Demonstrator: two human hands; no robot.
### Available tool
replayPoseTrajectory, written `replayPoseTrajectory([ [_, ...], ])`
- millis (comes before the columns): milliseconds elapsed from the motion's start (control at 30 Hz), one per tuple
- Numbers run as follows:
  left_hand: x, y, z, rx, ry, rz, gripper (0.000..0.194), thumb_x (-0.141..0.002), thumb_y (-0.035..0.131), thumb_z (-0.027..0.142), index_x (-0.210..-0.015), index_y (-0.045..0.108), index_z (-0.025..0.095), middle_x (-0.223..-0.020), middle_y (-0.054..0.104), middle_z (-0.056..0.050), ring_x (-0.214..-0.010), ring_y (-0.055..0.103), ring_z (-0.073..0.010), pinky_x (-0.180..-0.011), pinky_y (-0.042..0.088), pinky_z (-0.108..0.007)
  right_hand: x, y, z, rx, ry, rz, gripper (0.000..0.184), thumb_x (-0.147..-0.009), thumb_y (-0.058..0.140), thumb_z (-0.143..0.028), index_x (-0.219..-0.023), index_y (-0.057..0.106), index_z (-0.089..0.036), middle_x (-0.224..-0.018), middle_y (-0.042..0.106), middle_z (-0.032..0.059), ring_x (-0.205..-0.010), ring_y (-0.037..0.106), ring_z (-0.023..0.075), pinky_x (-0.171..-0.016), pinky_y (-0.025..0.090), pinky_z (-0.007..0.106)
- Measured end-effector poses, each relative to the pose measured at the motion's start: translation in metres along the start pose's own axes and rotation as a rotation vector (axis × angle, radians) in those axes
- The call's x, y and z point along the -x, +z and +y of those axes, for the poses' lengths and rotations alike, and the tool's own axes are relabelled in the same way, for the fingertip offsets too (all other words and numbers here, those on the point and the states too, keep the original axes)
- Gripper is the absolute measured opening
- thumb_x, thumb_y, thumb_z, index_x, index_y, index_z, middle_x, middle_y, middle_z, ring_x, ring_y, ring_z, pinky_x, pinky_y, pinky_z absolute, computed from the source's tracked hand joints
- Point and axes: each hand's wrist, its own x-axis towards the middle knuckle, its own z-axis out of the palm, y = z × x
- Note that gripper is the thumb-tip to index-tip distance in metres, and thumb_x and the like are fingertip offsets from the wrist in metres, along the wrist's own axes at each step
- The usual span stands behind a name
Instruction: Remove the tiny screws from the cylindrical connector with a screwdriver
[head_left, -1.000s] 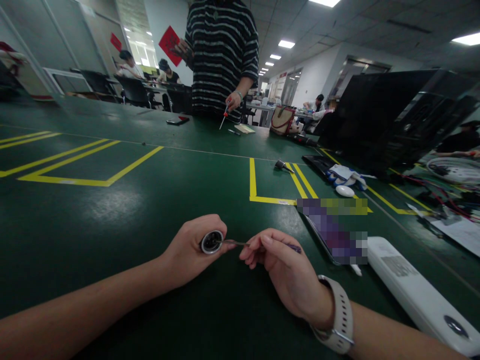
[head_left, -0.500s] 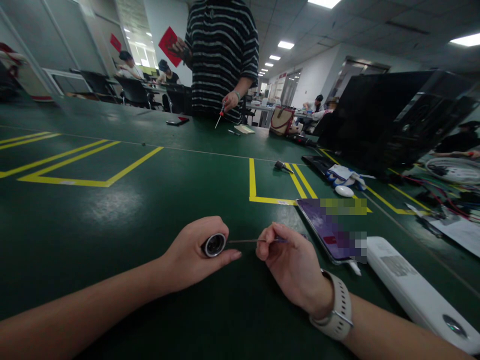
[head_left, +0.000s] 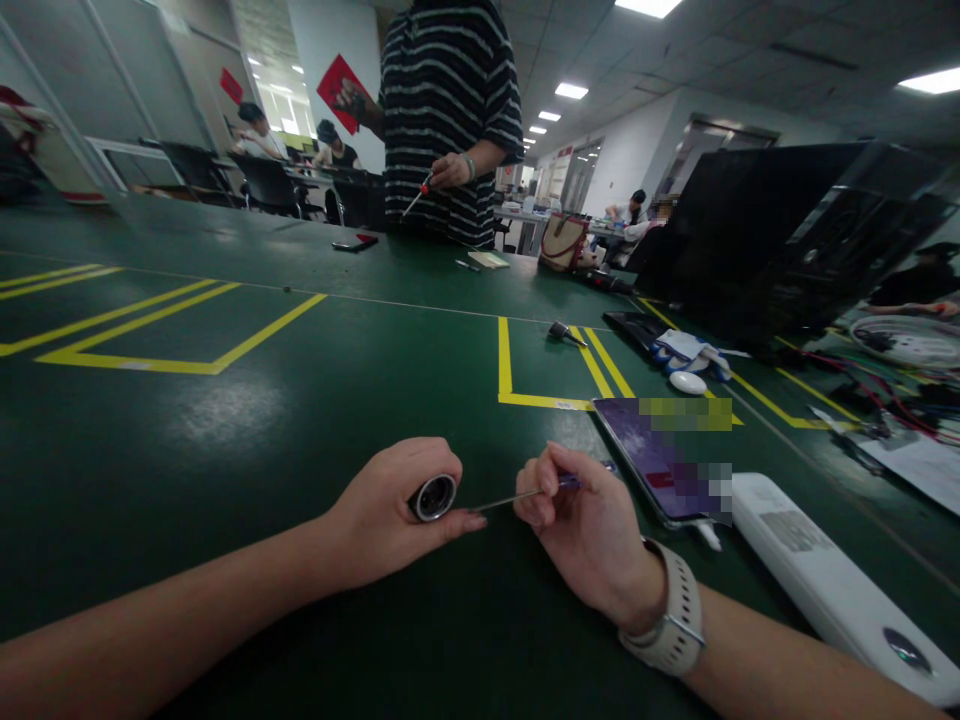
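Note:
My left hand (head_left: 394, 515) is closed around a short black cylinder (head_left: 435, 498) with a silver rim, its hollow round end facing me. In my right hand (head_left: 581, 530) is a thin screwdriver (head_left: 517, 497), its purple-blue handle mostly hidden by my fingers. The metal shaft slants down to the left, and its tip lies by my left thumb; whether it touches the thumb or the cylinder I cannot tell. A pale watch (head_left: 675, 615) is on my right wrist.
Right of my hands lie a phone (head_left: 652, 470) and a long white device (head_left: 832, 570). Farther back are a dark metal connector piece (head_left: 564, 333), a white oval object (head_left: 688, 382), gloves (head_left: 690, 352) and a big black case (head_left: 765, 230). Across the green table, a person in stripes (head_left: 450, 120) holds a red-handled screwdriver (head_left: 418, 197).
My screwdriver has tilted, its tip dropping from beside the cylinder's rim to my left thumb. My left hand has shifted slightly right. The person opposite has raised their screwdriver.

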Motion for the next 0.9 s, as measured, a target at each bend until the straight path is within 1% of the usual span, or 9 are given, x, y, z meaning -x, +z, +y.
replayPoseTrajectory([
  [100,0.000,-0.001,0.002,-0.022,0.006,-0.040,0.026,-0.078,0.059,0.040,-0.071,0.050,0.016,-0.066,0.050,0.001,-0.061,0.047,-0.0129,-0.056,0.037,-0.025,0.000,0.000,0.000,-0.006,-0.006,-0.002,0.035,-0.080,0.048,-0.027,-0.046,0.049,-0.017,-0.041,0.040,-0.0027,-0.043,0.034,0.0100,-0.048,0.026,0.025],
  [233,-0.002,-0.002,0.005,-0.116,-0.034,-0.130,0.024,-0.078,0.058,0.040,-0.078,0.053,0.016,-0.072,0.053,0.000,-0.066,0.048,-0.0151,-0.058,0.036,-0.027,0.000,0.000,0.000,0.001,-0.007,0.002,0.034,-0.080,0.048,-0.028,-0.048,0.050,-0.017,-0.042,0.041,-0.0025,-0.044,0.034,0.0103,-0.050,0.027,0.025],
  [400,-0.003,-0.001,0.006,-0.142,-0.071,-0.178,0.023,-0.080,0.055,0.040,-0.081,0.053,0.016,-0.075,0.053,-0.001,-0.066,0.049,-0.0156,-0.057,0.035,-0.027,0.000,0.000,0.000,0.027,-0.004,0.011,0.033,-0.077,0.052,-0.031,-0.047,0.049,-0.018,-0.042,0.041,-0.0032,-0.044,0.034,0.0100,-0.050,0.027,0.026],
  [500,-0.002,-0.001,0.005,-0.122,-0.057,-0.180,0.023,-0.080,0.055,0.039,-0.080,0.052,0.017,-0.074,0.053,0.000,-0.065,0.048,-0.0150,-0.056,0.035,-0.027,0.000,0.001,0.000,0.048,-0.014,-0.022,0.037,-0.079,0.051,-0.031,-0.045,0.047,-0.018,-0.039,0.037,-0.0041,-0.042,0.030,0.0095,-0.049,0.024,0.026],
  [667,0.000,-0.001,0.005,-0.097,-0.053,-0.133,0.027,-0.077,0.058,0.043,-0.081,0.052,0.017,-0.077,0.054,0.000,-0.067,0.049,-0.0146,-0.057,0.035,-0.026,0.000,-0.001,0.002,0.072,-0.027,-0.079,0.042,-0.080,0.053,-0.032,-0.041,0.041,-0.019,-0.034,0.030,-0.0063,-0.040,0.025,0.0095,-0.047,0.021,0.027],
  [733,0.000,-0.001,0.006,-0.126,-0.040,-0.144,0.028,-0.076,0.058,0.044,-0.081,0.052,0.017,-0.077,0.054,0.000,-0.066,0.048,-0.0149,-0.056,0.034,-0.026,0.000,-0.001,0.002,0.078,-0.030,-0.077,0.043,-0.080,0.053,-0.031,-0.041,0.040,-0.019,-0.034,0.029,-0.0066,-0.039,0.023,0.0095,-0.046,0.020,0.027],
  [800,-0.001,-0.002,0.008,-0.171,0.004,-0.181,0.025,-0.078,0.055,0.042,-0.078,0.054,0.017,-0.075,0.053,-0.001,-0.065,0.048,-0.0148,-0.055,0.033,-0.026,0.000,-0.002,0.002,0.076,-0.029,-0.078,0.043,-0.079,0.053,-0.032,-0.041,0.040,-0.019,-0.034,0.030,-0.0066,-0.040,0.024,0.0094,-0.046,0.019,0.027],
  [900,-0.001,-0.001,0.012,-0.271,0.084,-0.234,0.022,-0.085,0.047,0.033,-0.072,0.055,0.017,-0.071,0.052,-0.001,-0.062,0.046,-0.0142,-0.054,0.031,-0.027,0.000,-0.004,0.002,0.063,-0.023,-0.089,0.041,-0.079,0.054,-0.032,-0.042,0.042,-0.019,-0.035,0.031,-0.0065,-0.040,0.025,0.0094,-0.046,0.020,0.027],
])
